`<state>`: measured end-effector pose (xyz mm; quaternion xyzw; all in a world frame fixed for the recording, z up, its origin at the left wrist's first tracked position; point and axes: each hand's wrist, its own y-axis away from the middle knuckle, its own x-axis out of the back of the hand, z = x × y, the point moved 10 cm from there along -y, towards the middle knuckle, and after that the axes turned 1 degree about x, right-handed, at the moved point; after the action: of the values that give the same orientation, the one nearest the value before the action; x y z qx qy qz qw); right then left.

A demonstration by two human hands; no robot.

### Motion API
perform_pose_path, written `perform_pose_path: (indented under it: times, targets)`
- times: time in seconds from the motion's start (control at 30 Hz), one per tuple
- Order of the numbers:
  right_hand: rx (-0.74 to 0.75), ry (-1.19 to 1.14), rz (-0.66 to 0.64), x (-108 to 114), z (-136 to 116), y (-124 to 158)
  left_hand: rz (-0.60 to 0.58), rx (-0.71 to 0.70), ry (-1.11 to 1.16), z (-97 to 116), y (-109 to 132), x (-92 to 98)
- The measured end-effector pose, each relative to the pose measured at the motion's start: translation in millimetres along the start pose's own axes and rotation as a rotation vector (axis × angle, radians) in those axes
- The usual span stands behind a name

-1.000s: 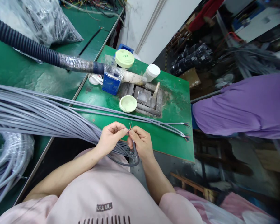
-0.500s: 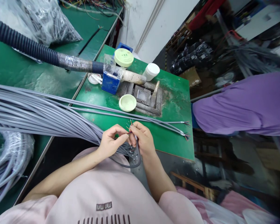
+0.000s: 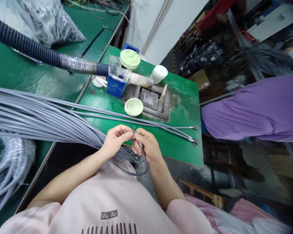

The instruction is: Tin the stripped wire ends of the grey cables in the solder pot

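My right hand [image 3: 147, 144] pinches the end of a grey cable [image 3: 144, 165], which loops down below it. Thin coloured wires [image 3: 134, 129] fan out of that end between my hands. The fingertips of my left hand [image 3: 116, 139] are closed on these wires, almost touching my right fingers. A thick bundle of grey cables [image 3: 51, 120] runs in from the left and passes under my left hand. Beyond my hands, a few separate cables [image 3: 161, 125] lie across the green table [image 3: 183, 149], their stripped ends at the right.
An open pale-green tub [image 3: 133, 107] stands before a sooty metal tray [image 3: 166, 113]. Behind are a hose nozzle [image 3: 139, 79], a blue box [image 3: 116, 86], a white jar [image 3: 159, 74] and a green lid [image 3: 130, 58]. A person in purple [image 3: 254, 109] is at the right.
My left fingers have shifted slightly up and left, with the wires between them. The wire tips stand closer together, and my right fingers have closed in a little towards the left.
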<state>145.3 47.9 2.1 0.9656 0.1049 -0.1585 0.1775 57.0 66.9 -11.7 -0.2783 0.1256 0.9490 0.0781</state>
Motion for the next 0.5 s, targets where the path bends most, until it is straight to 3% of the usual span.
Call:
perform_pose_path:
  times: [0.13, 0.3, 0.5]
  targets:
    - [0.014, 0.238, -0.029, 0.7, -6.0, 2.3, 0.032, -0.059, -0.024, 5.2, 1.2, 2.8]
    - [0.218, 0.762, 0.144, 3.9, -38.5, 10.8, 0.076, -0.049, 0.019, -0.6, 3.0, 4.6]
    - [0.436, 0.893, 0.221, -3.0, -52.0, 19.9, 0.109, 0.073, 0.178, -11.0, 6.0, -1.6]
